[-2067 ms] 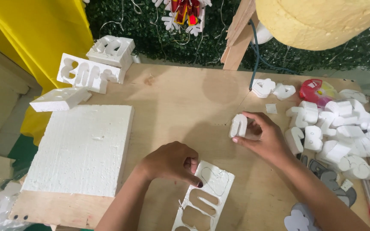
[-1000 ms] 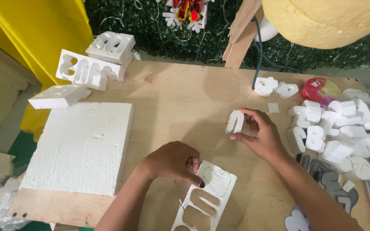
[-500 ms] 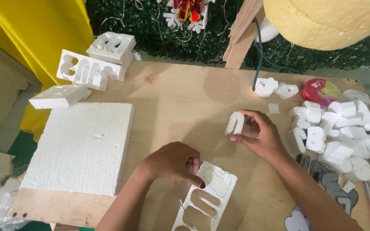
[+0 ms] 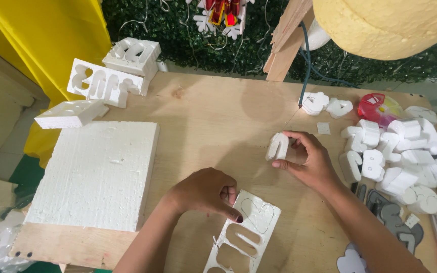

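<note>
My right hand [image 4: 307,162] holds a small white foam cut-out piece [image 4: 277,146] just above the wooden table [image 4: 213,116], pinched between thumb and fingers. My left hand [image 4: 206,192] presses with curled fingers on the upper edge of a white foam strip [image 4: 246,232] that has shapes cut out of it and lies near the table's front edge. A large white foam slab [image 4: 97,174] lies flat to the left of my left hand.
A heap of white foam cut-outs [image 4: 405,156] fills the right side. Cut foam offcuts [image 4: 110,76] stack at the back left. A red and yellow object [image 4: 378,107], grey templates [image 4: 393,217], a wooden post [image 4: 287,38] and a big yellow foam shape [image 4: 395,23] stand around.
My right hand has turned the small foam piece slightly and shifted it a little left. My left hand stays on the foam strip.
</note>
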